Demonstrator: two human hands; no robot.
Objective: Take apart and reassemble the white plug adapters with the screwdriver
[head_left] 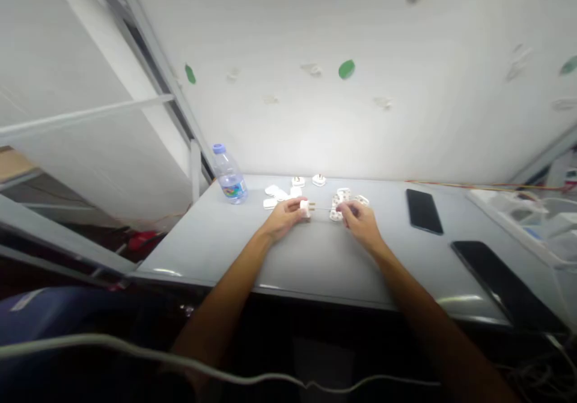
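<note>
1. Near the centre of the frame, the left hand [285,218] has its fingers closed on a small white plastic plug with brass-coloured pins [305,209]; the pins point toward the right of the frame.
2. Just right of centre, the right hand [358,218] pinches a thin, straight, pale-grey rod-shaped tool [322,209] that reaches left toward the pins. Whether its tip touches the plug is too small to tell.
3. The two hands are apart, with the rod spanning the gap above a smooth grey rectangular tabletop [202,240].
4. Beside the right fingertips lies a group of white plastic pieces with darker spots [336,201].
5. Behind the left hand are several flat, plain white plastic pieces [276,192]; farther up, near the wall, sit two white pinned plugs, one at left [298,181] and one at right [319,180].
6. Left of centre stands a clear plastic bottle with a blue cap and coloured label [229,174].
7. Toward the right lie a black rectangular phone [424,210] and, lower right, a larger black slab-shaped device [505,283].
</note>
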